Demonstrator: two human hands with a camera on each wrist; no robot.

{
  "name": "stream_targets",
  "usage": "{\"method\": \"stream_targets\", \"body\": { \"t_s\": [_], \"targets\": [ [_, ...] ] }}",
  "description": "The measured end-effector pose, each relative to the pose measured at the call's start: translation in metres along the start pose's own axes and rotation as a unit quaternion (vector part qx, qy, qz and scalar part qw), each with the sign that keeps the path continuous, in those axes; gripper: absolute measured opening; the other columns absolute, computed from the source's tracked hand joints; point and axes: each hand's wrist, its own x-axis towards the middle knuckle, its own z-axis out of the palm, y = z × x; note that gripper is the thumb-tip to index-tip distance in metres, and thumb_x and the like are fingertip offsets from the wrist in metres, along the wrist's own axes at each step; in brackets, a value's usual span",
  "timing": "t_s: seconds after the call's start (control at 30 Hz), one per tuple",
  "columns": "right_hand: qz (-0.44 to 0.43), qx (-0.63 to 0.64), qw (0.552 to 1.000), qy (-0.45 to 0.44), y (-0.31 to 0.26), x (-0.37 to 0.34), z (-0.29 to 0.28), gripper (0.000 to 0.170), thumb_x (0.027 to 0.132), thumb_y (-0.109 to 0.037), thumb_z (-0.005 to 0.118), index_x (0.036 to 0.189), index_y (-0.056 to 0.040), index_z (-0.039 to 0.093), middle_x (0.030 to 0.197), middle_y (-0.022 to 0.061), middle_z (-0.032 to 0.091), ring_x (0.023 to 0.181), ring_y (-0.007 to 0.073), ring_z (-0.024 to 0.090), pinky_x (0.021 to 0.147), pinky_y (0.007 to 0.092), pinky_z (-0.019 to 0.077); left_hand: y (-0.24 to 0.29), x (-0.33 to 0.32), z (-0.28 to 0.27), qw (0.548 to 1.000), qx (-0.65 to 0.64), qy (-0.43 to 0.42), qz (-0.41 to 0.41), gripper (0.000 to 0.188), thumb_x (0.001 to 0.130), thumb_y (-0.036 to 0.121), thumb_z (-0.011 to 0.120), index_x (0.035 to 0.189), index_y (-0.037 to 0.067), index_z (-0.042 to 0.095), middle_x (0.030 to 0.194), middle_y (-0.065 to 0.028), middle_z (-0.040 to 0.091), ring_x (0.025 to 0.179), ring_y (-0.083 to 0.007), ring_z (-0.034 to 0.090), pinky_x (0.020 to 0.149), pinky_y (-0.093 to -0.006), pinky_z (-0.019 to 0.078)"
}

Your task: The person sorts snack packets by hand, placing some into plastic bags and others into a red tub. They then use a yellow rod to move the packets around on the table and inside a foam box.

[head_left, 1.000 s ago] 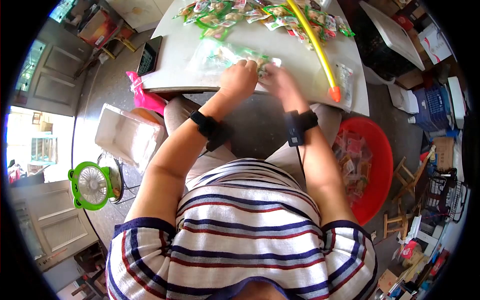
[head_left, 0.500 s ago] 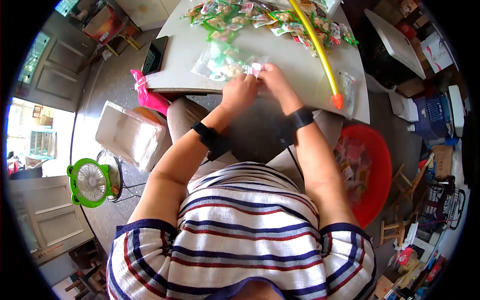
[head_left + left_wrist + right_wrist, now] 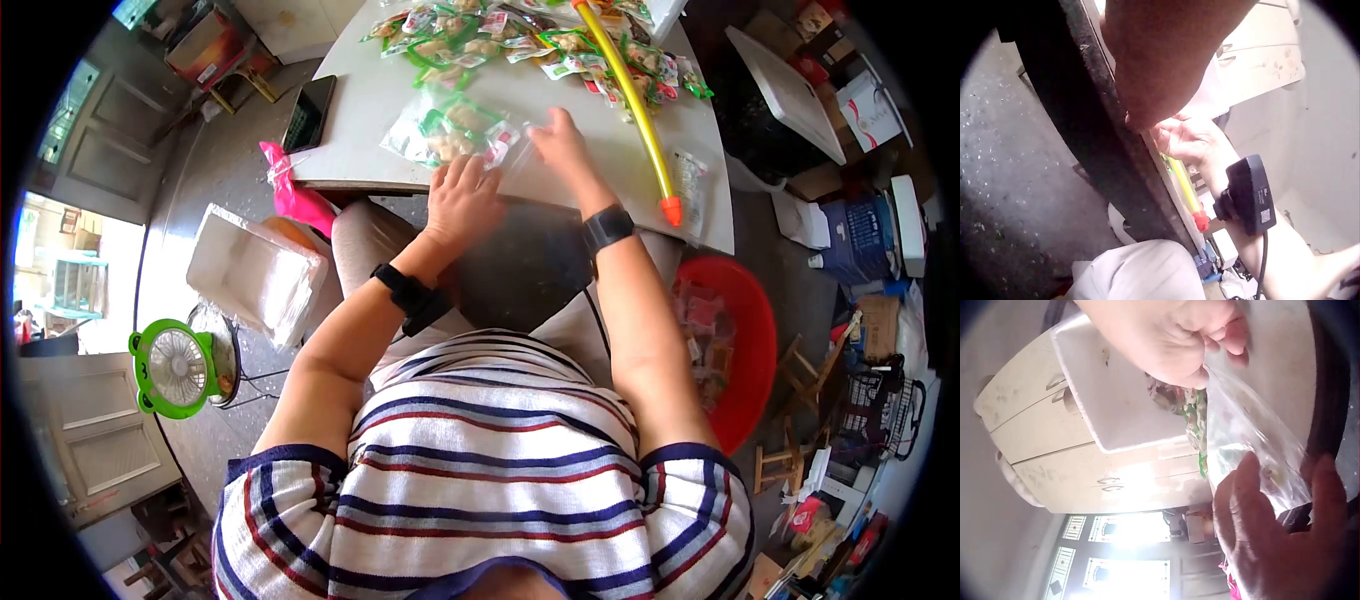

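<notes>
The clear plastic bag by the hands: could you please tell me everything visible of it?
The clear plastic bag is glossy and creased, showing pale lumps and green edging inside. It lies on the white table near its front edge, its right side drawn toward the right grip, which appears to pinch it. The left grip reaches over its near side; contact is unclear.
</notes>
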Motion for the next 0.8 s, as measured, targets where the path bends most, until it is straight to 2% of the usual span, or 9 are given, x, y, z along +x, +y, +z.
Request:
{"method": "stream_targets", "body": {
  "t_s": [0.03,0.13,0.23,0.4,0.47,0.57,0.6,0.67,0.8],
  "targets": [
    [0.095,0.076,0.989,-0.083,-0.012,-0.002,-0.005,0.037,0.072,-0.016,0.051,0.104,0.0020,0.044,0.078,0.0119,0.057,0.055,0.0167,0.055,0.050,0.0278,0.0444,-0.001,-0.001,0.001,1.000,0.011,0.005,0.009,0.039,0.055,0.021,0.062,0.091,0.011,0.053,0.096,-0.0059,0.048,0.092,-0.0244,0.045,0.076,-0.0378,0.0356],
    [0.082,0.049,0.982,-0.161,0.003,0.012,-0.001,0.040,0.073,-0.018,0.054,0.106,0.0004,0.041,0.080,0.0072,0.055,0.055,0.0093,0.051,0.045,0.0223,0.0405,-0.004,-0.007,0.005,1.000,0.004,-0.002,0.019,0.035,0.057,0.017,0.060,0.091,0.010,0.054,0.098,-0.0072,0.048,0.097,-0.0259,0.044,0.079,-0.0380,0.0350],
    [0.097,0.092,0.979,-0.150,0.001,0.013,-0.002,0.039,0.072,-0.017,0.052,0.106,-0.0018,0.043,0.072,0.0072,0.056,0.057,0.0119,0.053,0.046,0.0256,0.0416,-0.012,-0.008,0.001,0.998,0.014,-0.010,0.052,0.029,0.062,0.013,0.055,0.090,0.008,0.053,0.097,-0.0093,0.050,0.098,-0.0277,0.044,0.081,-0.0387,0.0346],
    [0.124,0.301,0.919,-0.222,-0.034,0.009,-0.026,0.020,0.074,-0.013,0.051,0.093,-0.0068,0.049,0.069,0.0029,0.054,0.059,0.0102,0.054,0.049,0.0226,0.0416,-0.025,0.004,-0.020,0.983,-0.179,0.007,-0.031,0.022,0.070,0.009,0.047,0.090,0.008,0.053,0.099,-0.0117,0.050,0.097,-0.0314,0.044,0.082,-0.0370,0.0351],
    [0.116,0.371,0.891,-0.234,-0.044,0.016,-0.034,0.015,0.075,-0.014,0.052,0.089,-0.0078,0.050,0.069,0.0030,0.054,0.060,0.0108,0.054,0.051,0.0223,0.0426,-0.041,0.007,-0.017,0.925,-0.342,0.018,-0.167,0.020,0.076,0.009,0.047,0.094,0.005,0.053,0.092,-0.0113,0.053,0.089,-0.0244,0.050,0.077,-0.0306,0.0387],
    [0.083,0.431,0.868,-0.232,-0.072,0.020,-0.049,0.014,0.078,-0.014,0.053,0.090,-0.0064,0.051,0.073,0.0042,0.055,0.065,0.0133,0.055,0.053,0.0216,0.0421,-0.061,0.043,-0.043,0.880,-0.421,0.023,-0.219,0.022,0.082,0.014,0.046,0.098,0.002,0.053,0.078,-0.0052,0.057,0.075,-0.0083,0.048,0.069,-0.0212,0.0390],
    [0.067,0.439,0.866,-0.232,-0.082,0.019,-0.056,0.014,0.077,-0.014,0.053,0.090,-0.0064,0.051,0.074,0.0042,0.056,0.066,0.0135,0.055,0.053,0.0214,0.0422,-0.065,0.056,-0.054,0.859,-0.467,0.015,-0.209,0.023,0.083,0.013,0.044,0.100,-0.001,0.051,0.086,-0.0064,0.057,0.080,-0.0107,0.050,0.073,-0.0217,0.0388],
    [0.032,0.452,0.861,-0.229,-0.099,0.017,-0.072,0.014,0.077,-0.013,0.053,0.090,-0.0065,0.051,0.077,0.0043,0.056,0.069,0.0140,0.055,0.054,0.0212,0.0425,-0.070,0.078,-0.069,0.747,-0.624,0.003,-0.231,0.026,0.084,0.013,0.042,0.102,-0.005,0.048,0.093,-0.0083,0.055,0.085,-0.0139,0.051,0.077,-0.0234,0.0386],
    [-0.021,0.434,0.872,-0.223,-0.117,-0.005,-0.112,0.020,0.076,-0.014,0.055,0.094,-0.0057,0.052,0.082,0.0042,0.057,0.073,0.0146,0.056,0.055,0.0212,0.0425,-0.049,0.099,-0.101,0.695,-0.698,-0.060,-0.161,0.026,0.085,0.012,0.037,0.102,-0.006,0.046,0.096,-0.0117,0.054,0.090,-0.0190,0.052,0.081,-0.0273,0.0390]
  ]
}}
